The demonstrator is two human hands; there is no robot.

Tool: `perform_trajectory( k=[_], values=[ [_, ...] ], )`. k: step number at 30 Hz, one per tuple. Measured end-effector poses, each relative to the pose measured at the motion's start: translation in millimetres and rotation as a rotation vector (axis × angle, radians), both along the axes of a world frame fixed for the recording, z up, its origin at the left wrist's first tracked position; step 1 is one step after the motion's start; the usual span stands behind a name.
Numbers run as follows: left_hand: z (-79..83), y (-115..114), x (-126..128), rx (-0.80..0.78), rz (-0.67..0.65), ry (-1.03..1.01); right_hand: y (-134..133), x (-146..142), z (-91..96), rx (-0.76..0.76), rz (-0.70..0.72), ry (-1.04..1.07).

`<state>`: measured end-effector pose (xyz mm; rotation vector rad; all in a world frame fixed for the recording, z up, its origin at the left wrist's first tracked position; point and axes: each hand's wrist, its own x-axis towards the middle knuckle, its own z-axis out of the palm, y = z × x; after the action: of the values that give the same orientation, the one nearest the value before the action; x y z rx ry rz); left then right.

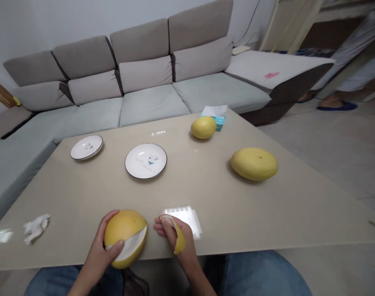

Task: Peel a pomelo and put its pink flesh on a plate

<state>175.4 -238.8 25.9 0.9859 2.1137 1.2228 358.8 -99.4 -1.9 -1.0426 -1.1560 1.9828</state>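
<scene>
A yellow pomelo rests at the table's near edge, with a band of its peel gone and white pith showing. My left hand is wrapped around its left side, thumb lying across the pith. To the right of the fruit, my right hand pinches a strip of pomelo peel, yellow outside and white inside, that hangs over the hand. The strip is apart from the fruit.
Two white plates stand farther back. Two whole pomelos lie to the right, the farther one by a tissue box. Crumpled tissue lies at left. A sofa borders the table. A person's legs show at upper right.
</scene>
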Motion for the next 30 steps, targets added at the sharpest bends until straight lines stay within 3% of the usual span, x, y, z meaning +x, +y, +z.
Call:
perform_trajectory(
  k=[3, 8, 11, 15, 19, 30],
  values=[
    [2.8, 3.2, -0.1, -0.027, -0.010, -0.036, 14.8, 9.4, -0.9, 0.004, 0.045, -0.056],
    [11.5, 15.2, 9.2, -0.068, 0.054, -0.025, 40.1, 24.0, 1.7, -0.008, 0.347, -0.340],
    [14.2, 24.0, 14.3, -0.054, 0.051, 0.079, 54.8, 36.0, 2.9, 0.028, 0.419, -0.410],
    [18.9, 36.8, 15.0, -0.055, 0.028, 0.205, 74.2, 52.3, 3.1, 0.094, 0.397, -0.504],
    [25.4, 45.7, 13.4, -0.123, 0.008, 0.200, 95.6, 62.8, 5.4, 0.167, 0.312, -0.575],
    [21.1, 44.8, 17.1, -0.112, 0.013, 0.232, 143.7, 91.7, 5.3, 0.201, 0.188, -0.686]
  ],
)
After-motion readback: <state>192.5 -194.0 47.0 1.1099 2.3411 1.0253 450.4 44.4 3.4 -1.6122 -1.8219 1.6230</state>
